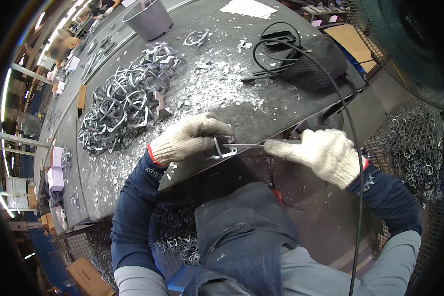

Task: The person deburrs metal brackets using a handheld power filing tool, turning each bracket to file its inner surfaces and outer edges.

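In a white knit glove with a red cuff, my left hand (192,136) is closed on a small silver metal frame (227,154), pressing it at the front edge of the dark worktable (241,116). My right hand (323,154), gloved the same way, grips a thin, flat metal tool that looks like a file (246,145). Its blade points left and its tip reaches into the frame's opening. The glove hides the tool's handle. Just beyond my left hand lies a large heap of similar metal frames (116,106).
Silver flakes (217,84) litter the tabletop. Behind them stand a grey bucket (150,22) and a white sheet (249,7). A black mesh bag (315,61) with cables lies right, near a fan (404,44). Wire baskets of frames (409,148) stand right; a blue crate (175,266) sits below. People work far left.
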